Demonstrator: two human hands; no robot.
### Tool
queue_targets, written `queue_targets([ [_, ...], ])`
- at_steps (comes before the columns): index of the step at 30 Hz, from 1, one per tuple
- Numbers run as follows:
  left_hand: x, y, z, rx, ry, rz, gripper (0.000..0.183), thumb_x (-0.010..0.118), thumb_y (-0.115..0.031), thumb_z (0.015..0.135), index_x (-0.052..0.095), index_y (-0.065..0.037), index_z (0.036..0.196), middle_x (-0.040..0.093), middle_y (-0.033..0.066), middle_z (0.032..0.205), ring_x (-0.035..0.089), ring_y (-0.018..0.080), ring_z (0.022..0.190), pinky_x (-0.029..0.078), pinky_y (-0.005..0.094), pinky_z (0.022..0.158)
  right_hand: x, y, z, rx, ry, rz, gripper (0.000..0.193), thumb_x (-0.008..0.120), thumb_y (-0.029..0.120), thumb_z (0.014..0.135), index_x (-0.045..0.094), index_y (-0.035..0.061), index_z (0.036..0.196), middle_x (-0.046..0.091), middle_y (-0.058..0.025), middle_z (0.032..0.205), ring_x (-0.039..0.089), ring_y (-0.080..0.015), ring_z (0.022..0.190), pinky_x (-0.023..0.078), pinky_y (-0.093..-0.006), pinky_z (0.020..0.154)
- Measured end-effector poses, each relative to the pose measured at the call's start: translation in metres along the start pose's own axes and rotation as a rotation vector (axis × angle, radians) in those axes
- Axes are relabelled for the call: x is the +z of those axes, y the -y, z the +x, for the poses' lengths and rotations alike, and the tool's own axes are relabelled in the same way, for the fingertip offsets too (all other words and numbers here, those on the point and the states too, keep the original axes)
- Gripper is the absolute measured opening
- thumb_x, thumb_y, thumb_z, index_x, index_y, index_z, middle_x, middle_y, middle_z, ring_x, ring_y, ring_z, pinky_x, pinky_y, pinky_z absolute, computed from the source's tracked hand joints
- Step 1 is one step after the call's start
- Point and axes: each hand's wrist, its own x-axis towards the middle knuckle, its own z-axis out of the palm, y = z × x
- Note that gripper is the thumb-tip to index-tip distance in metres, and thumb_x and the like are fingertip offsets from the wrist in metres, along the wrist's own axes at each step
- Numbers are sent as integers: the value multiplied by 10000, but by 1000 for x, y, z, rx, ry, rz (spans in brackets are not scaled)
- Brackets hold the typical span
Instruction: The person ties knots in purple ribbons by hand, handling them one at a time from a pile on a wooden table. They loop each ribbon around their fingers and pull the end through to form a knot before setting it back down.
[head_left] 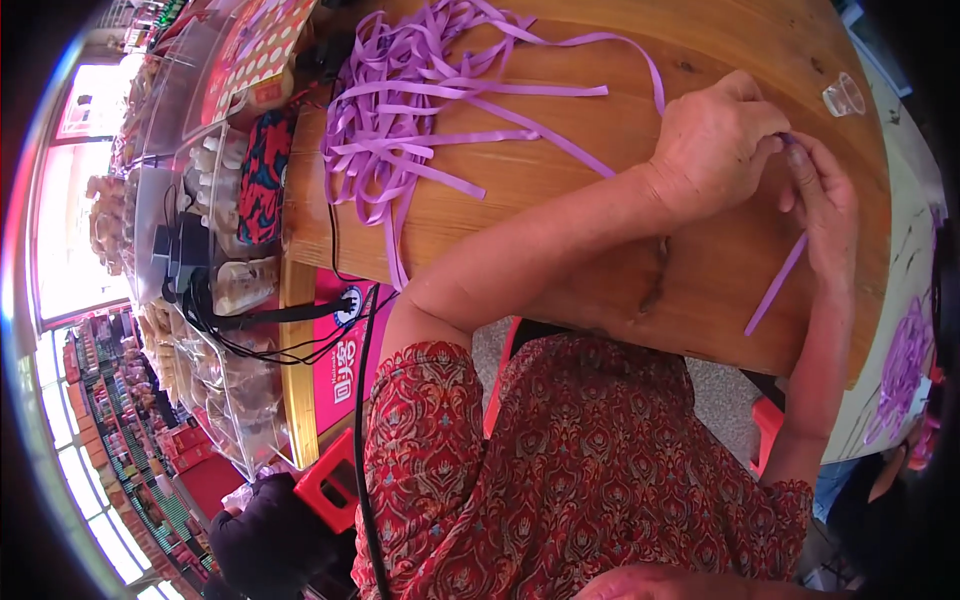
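Note:
A tangled heap of long purple ribbons [400,85] lies on the wooden table to the left, with several loose ends trailing right. My left hand [712,140] is closed in a pinch, its fingertips meeting those of my right hand [825,200] near the table's right side. Between the fingertips a small dark-purple bit of ribbon shows, perhaps a knot or fold; the fingers cover most of it. One ribbon runs from the heap up to my left hand. Below my right palm a ribbon end [777,287] hangs down at a slant.
Near the far right table edge stands a small clear cup [844,96]. Shelves of packed goods [225,200] border the table's left, with black cables [240,330] beside them. On the pale table [845,440] at right lies another purple pile [905,365]; a person is partly visible there.

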Motion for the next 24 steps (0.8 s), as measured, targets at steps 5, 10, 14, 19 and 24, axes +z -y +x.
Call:
queue_targets([
  [5,-1,-4,3,10,18,-11,76,677,-116,718,693,-105,791,614,83,731,619,274,705,495,359,610,-17,-2,-2,-70,-38,-56,236,555,260,927,642,51,993,463,62,620,375,-12,558,228,-172,489],
  [10,-6,5,9,39,40,-66,63,655,-181,716,686,-126,714,622,87,747,624,285,748,499,397,627,-30,-2,-3,-112,-138,-51,239,557,258,925,651,41,959,462,57,617,369,-15,556,228,-175,490],
  [14,-16,4,10,175,-25,205,211,680,-164,703,651,-91,899,610,104,798,601,304,768,481,398,680,-28,3,-3,-9,-26,-150,235,555,244,926,648,29,953,502,46,655,384,-21,561,253,-176,495],
  [19,-1,-12,1,399,-123,230,378,674,-126,714,565,-65,1071,585,118,867,570,332,840,448,433,764,-12,-9,-1,-175,50,-57,226,543,234,933,645,32,935,561,32,751,403,-26,560,274,-178,489],
  [24,5,-5,-11,44,140,-132,154,647,-86,743,613,-45,887,575,128,798,586,319,760,477,400,658,-15,6,-5,-3,143,-40,217,557,267,922,636,68,958,501,58,671,378,-10,563,254,-179,490],
])
